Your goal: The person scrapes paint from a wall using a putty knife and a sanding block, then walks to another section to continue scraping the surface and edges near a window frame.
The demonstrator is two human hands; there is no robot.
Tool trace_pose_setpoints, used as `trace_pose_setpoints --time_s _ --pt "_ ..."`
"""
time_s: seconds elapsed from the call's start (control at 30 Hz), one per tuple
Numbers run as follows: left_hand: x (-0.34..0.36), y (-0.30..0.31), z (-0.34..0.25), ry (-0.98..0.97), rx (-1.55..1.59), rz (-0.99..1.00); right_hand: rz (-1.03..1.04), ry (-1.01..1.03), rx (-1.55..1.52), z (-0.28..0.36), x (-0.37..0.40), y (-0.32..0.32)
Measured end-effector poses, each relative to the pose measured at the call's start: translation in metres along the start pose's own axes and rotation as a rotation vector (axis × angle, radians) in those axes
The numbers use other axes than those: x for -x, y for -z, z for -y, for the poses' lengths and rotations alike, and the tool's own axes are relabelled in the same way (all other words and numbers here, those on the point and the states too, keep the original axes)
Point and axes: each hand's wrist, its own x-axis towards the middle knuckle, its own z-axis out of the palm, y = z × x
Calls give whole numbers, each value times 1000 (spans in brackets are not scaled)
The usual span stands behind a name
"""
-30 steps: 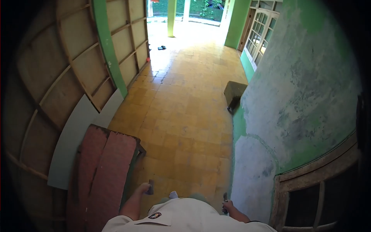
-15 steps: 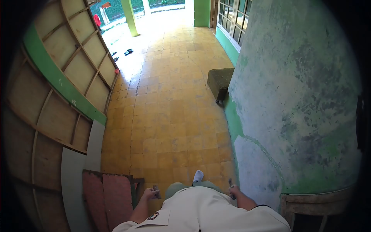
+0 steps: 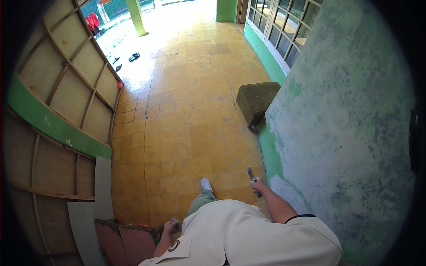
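Note:
My right hand [image 3: 259, 185] is closed round the handle of a putty knife [image 3: 250, 173], its grey blade pointing forward, near the foot of the right wall [image 3: 337, 133]. That wall has patchy green and grey-white paint. Low beside my body, my left hand [image 3: 168, 228] is closed on a small greyish flat object [image 3: 176, 224]. What kind of object it is, I cannot make out. A reddish worn panel [image 3: 126, 244] stands just left of that hand.
Yellow tiles [image 3: 191, 128] cover the floor ahead. A dark box-shaped stool [image 3: 257, 99] stands against the right wall, below a white-framed window [image 3: 286, 31]. Wooden framed panels [image 3: 66, 88] line the left. Black sandals [image 3: 134, 57] lie farther off, near a green post [image 3: 136, 20].
I have moved forward, and the stool and window appear nearer. My right hand has swung forward and up with the putty knife. The left hand stays low at my side.

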Motion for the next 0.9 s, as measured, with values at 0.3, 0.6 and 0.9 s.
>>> trace_pose_setpoints --time_s 0.3,0.6,0.9 --pt "-197 118 -229 286 453 -51 -31 -124 -138 91 -80 6" --pt "-341 146 -443 151 256 30 -47 -386 -21 62 -168 51" --pt "-446 158 -531 326 229 40 -234 -386 -152 155 -329 139"
